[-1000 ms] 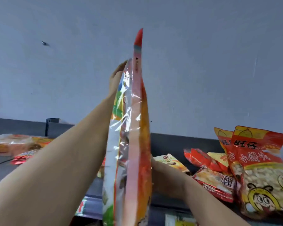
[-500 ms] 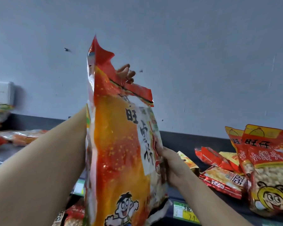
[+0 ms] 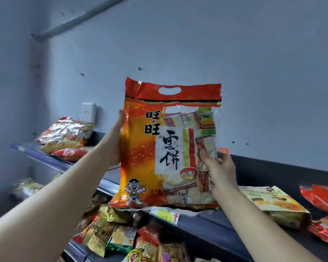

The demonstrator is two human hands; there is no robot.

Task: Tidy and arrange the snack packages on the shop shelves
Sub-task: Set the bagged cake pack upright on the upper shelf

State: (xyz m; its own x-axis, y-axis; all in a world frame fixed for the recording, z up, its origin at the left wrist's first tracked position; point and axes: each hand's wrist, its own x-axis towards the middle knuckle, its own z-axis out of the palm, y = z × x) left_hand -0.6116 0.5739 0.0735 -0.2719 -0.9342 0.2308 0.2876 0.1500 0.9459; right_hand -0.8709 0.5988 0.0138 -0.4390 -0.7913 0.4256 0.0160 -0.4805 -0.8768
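Observation:
A big orange and red rice-cracker bag [image 3: 151,148] with a cut-out handle is held upright in front of the wall, its printed face towards me, above the dark top shelf [image 3: 284,173]. My left hand [image 3: 113,142] lies against the bag's left edge, fingers behind it. At the right edge my right hand [image 3: 219,170] grips the bag, thumb on the front and fingers behind.
A heap of foil and red snack packs [image 3: 64,137] lies at the shelf's left end. A yellow-green pack [image 3: 273,205] and red packs [image 3: 322,199] lie flat on the right. Several gold and red packs [image 3: 121,235] crowd the shelf below. A white wall box [image 3: 87,112] sits behind.
The bag has turned from edge-on to face me squarely. My left hand slid from the bag's top down to its left side; the view shifted left and up.

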